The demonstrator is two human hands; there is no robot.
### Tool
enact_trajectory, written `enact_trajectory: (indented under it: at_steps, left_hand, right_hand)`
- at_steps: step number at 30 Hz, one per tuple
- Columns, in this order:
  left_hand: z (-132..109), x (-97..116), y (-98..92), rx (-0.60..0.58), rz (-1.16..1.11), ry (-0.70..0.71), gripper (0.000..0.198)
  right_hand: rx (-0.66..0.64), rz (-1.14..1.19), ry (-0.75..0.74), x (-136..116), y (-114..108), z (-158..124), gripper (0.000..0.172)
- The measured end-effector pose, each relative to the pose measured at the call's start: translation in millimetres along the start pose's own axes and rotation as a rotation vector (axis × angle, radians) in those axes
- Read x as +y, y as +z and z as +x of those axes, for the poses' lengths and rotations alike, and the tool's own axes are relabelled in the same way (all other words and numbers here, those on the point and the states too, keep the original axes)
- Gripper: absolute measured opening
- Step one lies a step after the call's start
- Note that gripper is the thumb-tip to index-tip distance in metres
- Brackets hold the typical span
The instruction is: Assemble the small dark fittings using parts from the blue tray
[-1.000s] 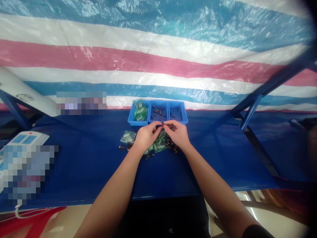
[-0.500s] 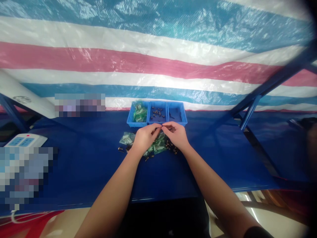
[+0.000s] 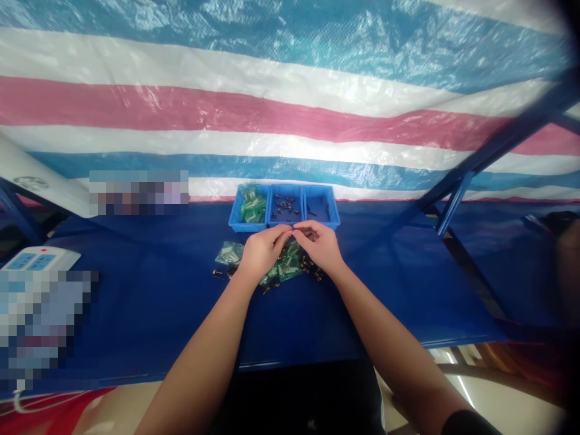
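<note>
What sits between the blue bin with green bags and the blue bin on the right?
The head view shows a third blue bin there, holding small dark parts, flush against both.

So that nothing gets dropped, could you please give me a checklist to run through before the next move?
1. Both hands in view: ok; left hand and right hand meet at the fingertips.
2. Anything held between the fingers: cannot tell, too small.
3. Bins upright, just beyond the hands: ok.
4. Middle bin holds parts: ok.
5. Table under the hands uncluttered: not ok; bags and parts lie there.
</note>
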State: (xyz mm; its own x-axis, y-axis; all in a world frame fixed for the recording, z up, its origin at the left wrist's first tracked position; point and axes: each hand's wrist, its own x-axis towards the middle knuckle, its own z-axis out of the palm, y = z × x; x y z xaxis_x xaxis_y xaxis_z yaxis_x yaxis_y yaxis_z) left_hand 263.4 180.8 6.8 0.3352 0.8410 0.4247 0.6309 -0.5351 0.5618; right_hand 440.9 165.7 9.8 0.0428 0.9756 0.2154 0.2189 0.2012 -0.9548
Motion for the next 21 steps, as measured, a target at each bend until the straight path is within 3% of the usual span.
enact_trajectory:
  at_steps: [14, 21]
  left_hand:
    - [0.5, 3.3, -0.8, -0.008, -0.003, -0.028, 0.025]
    - [0.9, 2.9, -2.2, -0.047, 0.013, -0.013, 0.025]
  right_hand:
    - [0.011, 0.028, 0.009, 0.9, 1.1, -0.5, 0.023]
    - [0.0, -0.021, -0.104, 1.8, 2.0, -1.5, 0.022]
